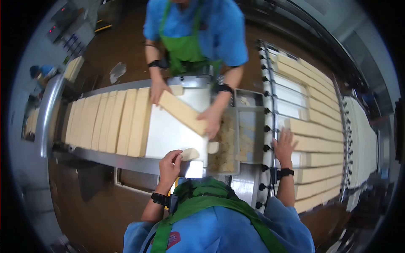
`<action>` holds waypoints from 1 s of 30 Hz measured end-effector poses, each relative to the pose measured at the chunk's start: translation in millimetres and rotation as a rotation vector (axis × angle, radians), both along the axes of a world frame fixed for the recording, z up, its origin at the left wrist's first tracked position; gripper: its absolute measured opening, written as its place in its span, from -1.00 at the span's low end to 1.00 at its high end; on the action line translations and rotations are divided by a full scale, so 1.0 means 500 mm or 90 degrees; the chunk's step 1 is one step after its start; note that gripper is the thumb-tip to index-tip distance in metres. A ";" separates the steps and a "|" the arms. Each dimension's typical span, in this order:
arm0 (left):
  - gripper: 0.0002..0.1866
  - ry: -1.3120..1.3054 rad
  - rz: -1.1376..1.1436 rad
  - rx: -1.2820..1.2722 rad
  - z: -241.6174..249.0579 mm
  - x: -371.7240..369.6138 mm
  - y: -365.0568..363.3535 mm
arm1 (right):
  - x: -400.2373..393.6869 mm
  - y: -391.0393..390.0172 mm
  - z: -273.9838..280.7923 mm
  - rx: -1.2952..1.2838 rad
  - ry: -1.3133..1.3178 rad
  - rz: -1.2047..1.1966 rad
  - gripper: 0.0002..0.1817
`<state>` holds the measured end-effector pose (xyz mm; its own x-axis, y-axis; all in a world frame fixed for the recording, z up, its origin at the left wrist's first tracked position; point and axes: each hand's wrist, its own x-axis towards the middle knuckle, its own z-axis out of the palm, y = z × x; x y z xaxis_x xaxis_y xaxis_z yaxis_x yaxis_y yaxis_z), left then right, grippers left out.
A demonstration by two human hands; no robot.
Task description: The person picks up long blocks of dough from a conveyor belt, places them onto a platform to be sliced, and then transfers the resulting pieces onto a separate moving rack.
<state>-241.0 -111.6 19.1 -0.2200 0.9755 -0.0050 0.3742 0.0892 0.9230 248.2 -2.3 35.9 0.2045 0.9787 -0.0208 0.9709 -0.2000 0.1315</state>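
Observation:
My left hand [169, 166] is closed, thumb and fingers pinching a small cream-coloured offcut [190, 154] at the near edge of the white board [168, 130]. Out to the right, my right hand [285, 147] has its fingers spread over the left edge of the conveyor [270, 109]. Its fingertips are right by the end of a long pale block [316, 130], one of several lying in rows there. Across the board, a person's two hands hold another long pale block [183, 113] at a slant, slightly blurred.
Long pale blocks [109, 122] stand packed side by side on the left of the bench. Beside the board, a metal tray [236, 145] holds scraps, with another small offcut [213, 147] at its left rim. The co-worker [194, 38] stands opposite. Black knobs line the conveyor's side.

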 end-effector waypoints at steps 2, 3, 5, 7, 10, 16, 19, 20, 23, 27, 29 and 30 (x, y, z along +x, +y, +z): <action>-0.76 0.052 0.116 0.038 0.017 -0.028 -0.003 | -0.050 0.010 0.020 0.081 -0.004 -0.001 -0.18; -0.75 0.100 0.202 0.071 0.022 -0.051 -0.007 | -0.078 0.019 0.028 0.215 -0.016 0.084 -0.26; -0.60 0.121 0.322 -0.006 -0.013 -0.100 -0.028 | -0.172 0.046 0.060 0.353 0.154 0.243 -0.41; -0.39 0.360 0.507 -0.020 -0.060 -0.143 -0.040 | -0.333 0.064 0.089 0.370 0.273 0.400 -0.54; -0.21 0.262 0.501 -0.078 -0.102 -0.188 -0.044 | -0.570 0.132 0.068 0.196 0.458 0.546 -0.59; -0.17 0.189 0.397 -0.083 -0.091 -0.217 -0.008 | -0.951 0.316 -0.043 0.081 0.544 0.665 -0.53; -0.15 0.204 0.381 -0.107 -0.077 -0.228 0.003 | -1.065 0.390 -0.100 0.058 0.477 0.645 -0.49; -0.14 0.167 0.385 -0.131 -0.072 -0.233 0.006 | -1.091 0.406 -0.115 0.057 0.438 0.624 -0.46; -0.10 0.128 0.395 -0.154 -0.060 -0.239 0.011 | -1.140 0.433 -0.119 -0.002 0.335 0.600 -0.43; -0.08 0.153 0.375 -0.161 -0.058 -0.242 0.015 | -1.171 0.442 -0.122 0.034 0.273 0.575 -0.44; -0.07 0.153 0.373 -0.158 -0.058 -0.241 0.017 | -1.187 0.431 -0.120 0.044 0.197 0.582 -0.47; -0.07 0.156 0.377 -0.171 -0.061 -0.238 0.020 | -1.191 0.430 -0.120 0.044 0.196 0.582 -0.47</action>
<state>-360.0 -101.5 -11.2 -0.7408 0.6623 -0.1123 0.3862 0.5567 0.7355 -347.2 212.4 -23.9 -0.6415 0.7580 0.1179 0.7452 0.6522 -0.1388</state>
